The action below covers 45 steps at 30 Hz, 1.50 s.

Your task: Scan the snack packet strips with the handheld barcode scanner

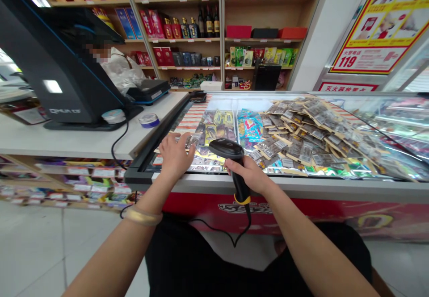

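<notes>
My right hand (251,174) is wrapped around the grip of a black barcode scanner (226,148), whose head points to the left. Its cable hangs down in front of the freezer. To the left, my left hand (176,154) has its fingers apart over a small snack packet (192,140) on the glass freezer top; whether the fingertips press on it I cannot tell. A large heap of similar brown-backed packets (311,129) covers the right part of the glass. Through the glass, a blue bag (250,125) and yellow wrappers (219,123) show inside the freezer.
At the left, a white counter (83,143) bears a dark checkout terminal (80,78), a scale (149,90) and a round purple-and-white container (149,119). Behind the freezer stand shelves (187,40) of boxes and bottles. The freezer's grey front edge (208,180) runs before me.
</notes>
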Each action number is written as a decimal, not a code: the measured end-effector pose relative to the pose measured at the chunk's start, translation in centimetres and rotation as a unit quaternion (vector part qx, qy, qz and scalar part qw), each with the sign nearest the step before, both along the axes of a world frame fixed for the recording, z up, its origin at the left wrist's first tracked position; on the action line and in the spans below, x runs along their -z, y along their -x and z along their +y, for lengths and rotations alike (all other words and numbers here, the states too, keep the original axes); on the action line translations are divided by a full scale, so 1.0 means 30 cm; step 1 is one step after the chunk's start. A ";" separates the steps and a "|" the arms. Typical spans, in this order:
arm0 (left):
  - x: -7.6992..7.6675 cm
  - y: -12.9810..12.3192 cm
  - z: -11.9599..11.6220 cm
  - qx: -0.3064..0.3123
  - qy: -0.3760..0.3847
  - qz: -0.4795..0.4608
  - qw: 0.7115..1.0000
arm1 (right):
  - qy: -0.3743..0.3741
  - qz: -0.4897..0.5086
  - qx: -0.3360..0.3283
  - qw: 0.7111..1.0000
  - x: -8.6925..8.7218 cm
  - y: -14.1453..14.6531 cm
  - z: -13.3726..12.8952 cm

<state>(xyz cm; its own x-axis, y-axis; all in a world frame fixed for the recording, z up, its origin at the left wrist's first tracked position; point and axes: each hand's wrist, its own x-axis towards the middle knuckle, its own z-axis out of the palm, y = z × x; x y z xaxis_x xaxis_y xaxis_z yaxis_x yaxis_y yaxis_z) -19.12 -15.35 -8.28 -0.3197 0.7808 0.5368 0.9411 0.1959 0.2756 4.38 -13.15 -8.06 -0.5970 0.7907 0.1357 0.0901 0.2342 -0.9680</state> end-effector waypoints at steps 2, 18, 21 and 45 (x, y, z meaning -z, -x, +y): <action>-0.004 -0.001 -0.006 0.032 0.003 0.016 0.999 | -0.001 0.003 -0.001 1.000 0.002 -0.001 -0.001; -0.068 -0.442 0.216 0.260 0.083 -0.134 0.953 | 0.079 0.134 0.156 0.975 -0.014 -0.470 0.044; -0.078 -0.548 0.246 0.260 0.157 -0.127 0.944 | 0.091 0.152 0.179 0.968 -0.002 -0.530 0.045; -0.001 -0.428 0.286 0.232 -0.025 -0.596 0.768 | 0.144 0.161 0.092 0.972 -0.019 -0.421 0.033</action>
<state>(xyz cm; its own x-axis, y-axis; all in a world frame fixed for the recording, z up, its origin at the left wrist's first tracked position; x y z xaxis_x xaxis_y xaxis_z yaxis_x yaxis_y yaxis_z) -6.29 -6.76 -8.26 -0.3000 0.9475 0.1107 -0.0215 -0.1228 0.9922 16.99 -12.15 -7.48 -0.4052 0.9130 0.0487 -0.2133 -0.0426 -0.9761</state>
